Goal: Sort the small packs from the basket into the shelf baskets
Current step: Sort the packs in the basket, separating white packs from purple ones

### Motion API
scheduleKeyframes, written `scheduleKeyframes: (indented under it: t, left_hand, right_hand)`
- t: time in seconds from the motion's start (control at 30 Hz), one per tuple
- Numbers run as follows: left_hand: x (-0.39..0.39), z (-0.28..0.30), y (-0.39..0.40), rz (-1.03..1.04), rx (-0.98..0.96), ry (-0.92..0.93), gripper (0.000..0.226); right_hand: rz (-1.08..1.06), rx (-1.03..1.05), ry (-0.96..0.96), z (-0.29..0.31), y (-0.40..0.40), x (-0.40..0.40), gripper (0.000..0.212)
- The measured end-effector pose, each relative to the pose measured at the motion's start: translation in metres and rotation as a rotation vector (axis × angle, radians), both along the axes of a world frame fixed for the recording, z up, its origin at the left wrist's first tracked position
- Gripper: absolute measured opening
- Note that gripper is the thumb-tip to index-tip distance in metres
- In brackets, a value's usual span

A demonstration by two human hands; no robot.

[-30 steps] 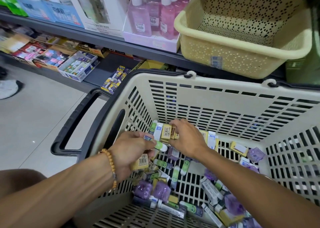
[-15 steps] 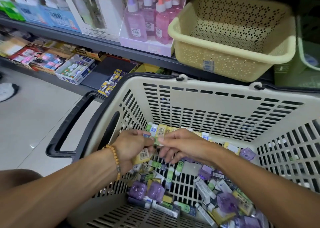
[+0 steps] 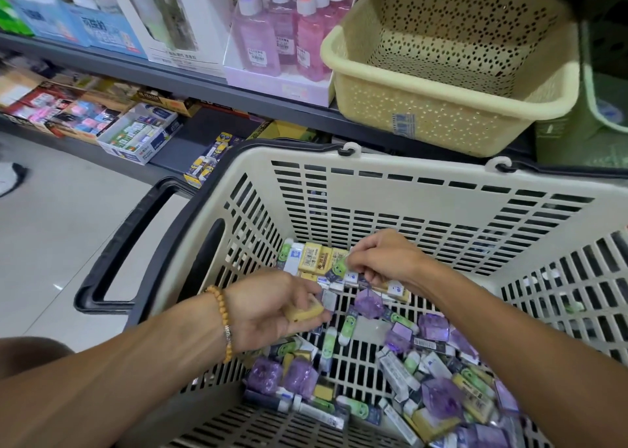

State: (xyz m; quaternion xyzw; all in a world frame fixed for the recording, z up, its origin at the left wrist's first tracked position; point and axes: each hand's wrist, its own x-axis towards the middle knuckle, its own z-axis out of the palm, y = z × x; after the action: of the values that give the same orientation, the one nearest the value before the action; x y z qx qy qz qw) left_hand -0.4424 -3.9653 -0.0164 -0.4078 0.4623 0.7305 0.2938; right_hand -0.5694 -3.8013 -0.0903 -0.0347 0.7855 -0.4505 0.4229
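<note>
Since half a second ago, the right hand [image 3: 380,260] has been drawn back, pinching a green pack [image 3: 339,267]; a yellow pack [image 3: 302,310] is gripped by the left hand [image 3: 272,308]. Both are held over the shopping basket [image 3: 424,192] of small packs, beside pale floor tiles [image 3: 61,243]. One yellow shelf basket [image 3: 448,63] is seen on the shelf [image 3: 190,84].

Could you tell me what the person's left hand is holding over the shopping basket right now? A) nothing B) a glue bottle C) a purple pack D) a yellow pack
D: the left hand curls round a small yellow pack above the shopping basket.
</note>
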Motion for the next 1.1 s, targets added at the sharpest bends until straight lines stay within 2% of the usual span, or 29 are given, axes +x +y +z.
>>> scheduleKeyframes:
  t: [0.13,0.27,0.37,0.47,0.57,0.63,0.73,0.8,0.9,1.03,1.1]
  left_hand:
    - [0.006,-0.004,-0.001,-0.038,-0.128,0.037,0.040]
    - [0.006,0.000,-0.002,-0.053,-0.266,0.081,0.022]
    - [0.004,0.002,-0.001,-0.098,-0.395,0.116,0.015]
    - [0.001,0.000,0.001,-0.138,-0.456,0.169,0.023]
    - [0.000,-0.001,0.003,-0.225,-0.449,0.226,0.032]
    - [0.001,-0.003,0.002,-0.425,-0.530,0.263,0.036]
    - [0.002,-0.010,-0.010,-1.043,-0.929,0.346,0.043]
    - [0.004,-0.014,-0.015,-1.354,-1.000,0.344,0.053]
    - [0.012,-0.021,-0.006,-1.558,-0.819,0.262,0.067]
    - [0.028,-0.036,0.007,-1.922,-1.046,0.485,0.054]
    - [0.032,-0.038,0.010,-1.937,-1.038,0.513,0.050]
  right_hand:
    - [-0.161,-0.107,-0.075,-0.008,-0.022,0.005,0.007]
    - [-0.244,-0.112,-0.056,-0.011,-0.029,0.016,0.010]
    - [-0.182,-0.075,0.036,-0.001,-0.022,0.021,0.013]
    - [0.020,-0.163,-0.037,0.021,-0.014,0.032,0.024]
    - [0.155,-0.191,-0.084,0.036,-0.010,0.048,0.017]
    - [0.143,-0.148,-0.039,0.044,-0.002,0.052,0.015]
    - [0.147,0.020,0.123,0.055,0.024,0.050,0.019]
    - [0.150,0.064,0.178,0.060,0.043,0.049,0.024]
    - [0.148,0.046,0.171,0.066,0.060,0.052,0.023]
    - [0.197,0.022,0.251,0.075,0.054,0.053,0.022]
    - [0.216,0.003,0.270,0.078,0.051,0.053,0.023]
